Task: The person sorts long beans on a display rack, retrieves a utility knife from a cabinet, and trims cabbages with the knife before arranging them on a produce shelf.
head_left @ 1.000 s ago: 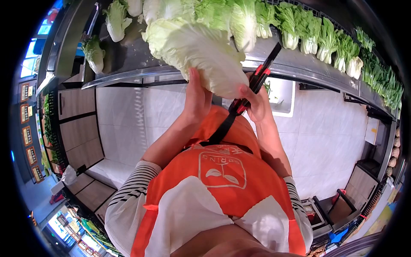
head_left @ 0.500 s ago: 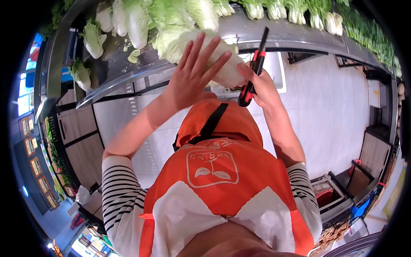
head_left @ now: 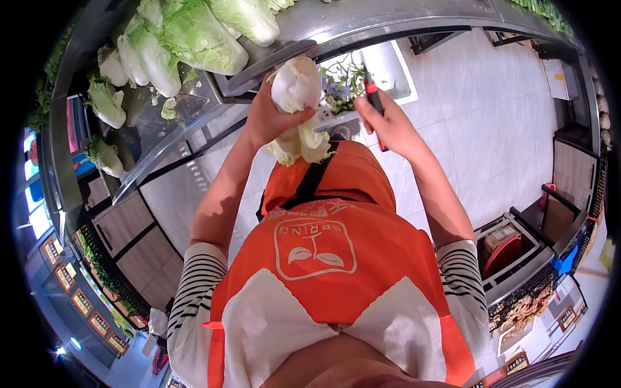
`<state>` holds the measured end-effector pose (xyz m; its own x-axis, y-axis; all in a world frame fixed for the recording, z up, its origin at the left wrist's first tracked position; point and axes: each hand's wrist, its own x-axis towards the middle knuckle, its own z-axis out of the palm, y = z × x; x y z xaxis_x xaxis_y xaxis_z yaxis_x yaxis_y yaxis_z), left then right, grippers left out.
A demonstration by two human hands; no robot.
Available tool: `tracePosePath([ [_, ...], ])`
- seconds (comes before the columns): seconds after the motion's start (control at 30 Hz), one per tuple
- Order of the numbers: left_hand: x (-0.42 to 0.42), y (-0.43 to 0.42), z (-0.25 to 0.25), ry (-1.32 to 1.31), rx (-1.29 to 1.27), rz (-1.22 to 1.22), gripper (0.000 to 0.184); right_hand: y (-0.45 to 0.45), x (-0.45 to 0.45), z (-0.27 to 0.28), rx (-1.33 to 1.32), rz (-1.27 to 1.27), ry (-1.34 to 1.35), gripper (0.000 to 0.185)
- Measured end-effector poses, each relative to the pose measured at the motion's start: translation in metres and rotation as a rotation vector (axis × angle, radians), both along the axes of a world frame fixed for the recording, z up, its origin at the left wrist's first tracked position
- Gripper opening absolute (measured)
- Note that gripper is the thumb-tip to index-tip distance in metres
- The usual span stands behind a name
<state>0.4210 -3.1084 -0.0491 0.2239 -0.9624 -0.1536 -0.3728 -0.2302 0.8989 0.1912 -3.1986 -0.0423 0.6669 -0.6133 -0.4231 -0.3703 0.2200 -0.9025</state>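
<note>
My left hand [head_left: 264, 121] is wrapped round a napa cabbage [head_left: 295, 85], its thumb across the front. The cabbage stands nearly upright, pale root end up and leafy end down near my orange apron [head_left: 310, 242]. To the right, my right hand [head_left: 392, 128] grips a red and black utility knife [head_left: 373, 97], its tip pointing up and away from me. Knife and cabbage are apart, with a gap between them.
Below the counter edge, a white bin [head_left: 405, 81] holds green stems and leaf scraps. Several napa cabbages [head_left: 200, 39] lie on the metal counter [head_left: 336, 22], with loose leaf pieces beside them. An open-topped box [head_left: 511, 249] stands at the right.
My left hand has gone from spread flat over the cabbage to gripping it, and the cabbage has turned root end up. My right hand has come off the cabbage, still holding the knife.
</note>
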Motion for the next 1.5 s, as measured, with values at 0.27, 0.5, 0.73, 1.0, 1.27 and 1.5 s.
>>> tracePosePath([
  [0.27,-0.002,-0.012,-0.007,0.042,0.110,-0.101,0.086,0.002,-0.001,-0.003,-0.586,0.205,0.159,0.044],
  [0.5,-0.005,-0.027,0.016,0.066,0.326,-0.281,0.081,-0.001,-0.006,-0.012,-0.629,0.181,0.188,0.050],
  [0.73,-0.007,-0.026,0.015,0.133,0.441,-0.384,0.082,0.009,-0.012,-0.030,-0.592,0.098,0.181,0.055],
  [1.0,-0.022,-0.010,-0.005,0.440,0.470,-0.294,0.087,0.018,-0.020,-0.061,-0.508,0.160,0.202,0.056],
  [1.27,-0.005,-0.013,-0.012,0.320,0.365,-0.296,0.087,-0.008,-0.047,-0.141,-0.264,0.066,0.477,0.060],
  [1.5,0.014,-0.001,-0.012,0.205,0.353,-0.250,0.080,0.010,-0.008,-0.057,-0.251,0.082,0.079,0.057],
])
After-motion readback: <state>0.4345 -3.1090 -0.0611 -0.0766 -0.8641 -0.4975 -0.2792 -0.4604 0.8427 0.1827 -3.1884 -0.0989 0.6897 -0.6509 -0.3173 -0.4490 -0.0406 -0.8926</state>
